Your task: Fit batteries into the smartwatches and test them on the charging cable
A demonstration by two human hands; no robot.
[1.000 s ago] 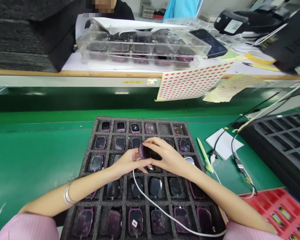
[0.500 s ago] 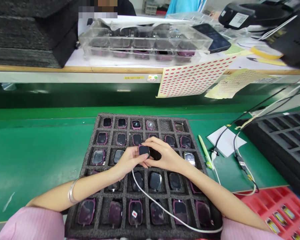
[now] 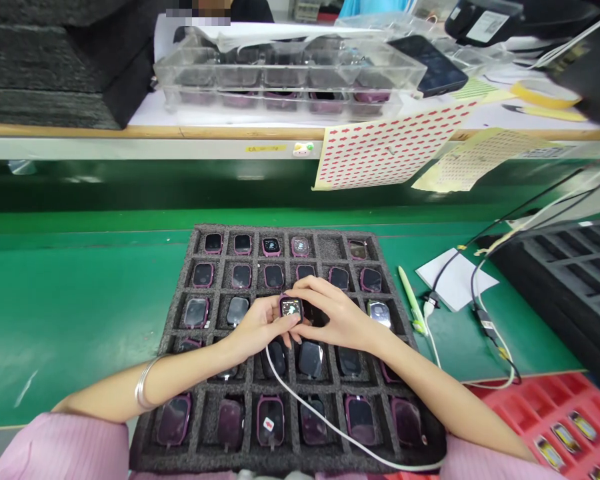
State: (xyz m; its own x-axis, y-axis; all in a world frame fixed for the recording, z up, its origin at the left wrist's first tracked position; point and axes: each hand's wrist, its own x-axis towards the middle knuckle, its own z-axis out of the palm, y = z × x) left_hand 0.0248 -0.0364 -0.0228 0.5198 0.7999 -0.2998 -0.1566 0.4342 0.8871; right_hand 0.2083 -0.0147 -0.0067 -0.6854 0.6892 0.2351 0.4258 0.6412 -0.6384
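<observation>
A black foam tray on the green belt holds several purple smartwatch bodies in square pockets. My left hand and my right hand meet over the tray's middle, both closed on one purple watch body whose screen is lit. A white cable runs from under that watch across the tray toward the lower right. A silver bangle sits on my left wrist.
Green pen, white paper and cables lie right of the tray. A black slotted tray and a red tray sit at right. Clear plastic trays, sticker sheets, a phone and another person are at the back shelf.
The watch in my hands has turned face up and its screen has lit. My hands stayed over the same spot.
</observation>
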